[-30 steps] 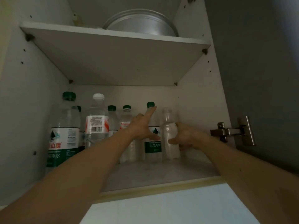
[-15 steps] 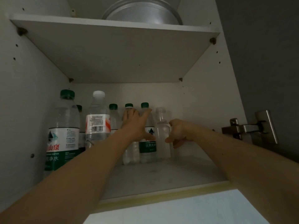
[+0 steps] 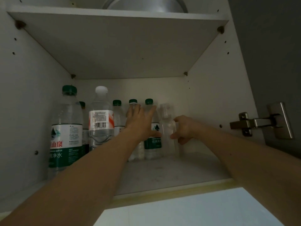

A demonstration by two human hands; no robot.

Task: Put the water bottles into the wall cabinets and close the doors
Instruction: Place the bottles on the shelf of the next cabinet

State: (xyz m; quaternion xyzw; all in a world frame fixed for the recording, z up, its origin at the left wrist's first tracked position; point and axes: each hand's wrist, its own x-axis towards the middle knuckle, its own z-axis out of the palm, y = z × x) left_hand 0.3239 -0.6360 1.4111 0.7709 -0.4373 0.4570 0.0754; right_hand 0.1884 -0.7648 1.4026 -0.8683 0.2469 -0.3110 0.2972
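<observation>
Head view looks up into a white wall cabinet [image 3: 210,111], where a clear unlabelled bottle [image 3: 167,128] stands upright at the back of the lower shelf [image 3: 171,173], the rightmost in a row of bottles. The right hand [image 3: 184,129] has its fingers and thumb curled round this bottle's body from the right side. Just left of it, touching or nearly so, stands a green-capped bottle with a green label [image 3: 152,137]. The left hand [image 3: 140,121] lies flat with straight fingers against that bottle and the green-capped bottle beside it [image 3: 133,105], whose lower part the hand and forearm cover.

Further left along the back stands another small green-capped bottle [image 3: 117,111]. Nearer the front are 2 larger ones: a white-capped bottle with a red and white label and barcode [image 3: 101,121], and at the far left a tall bottle with a green cap and a green and white label [image 3: 66,128]. Behind these 2, a dark-capped bottle [image 3: 83,105] is mostly hidden.

On the upper shelf [image 3: 117,15] sits a round metal pan [image 3: 146,5], only partly in view. At the right, the open grey door [image 3: 268,62] hangs on a metal hinge [image 3: 260,123].
</observation>
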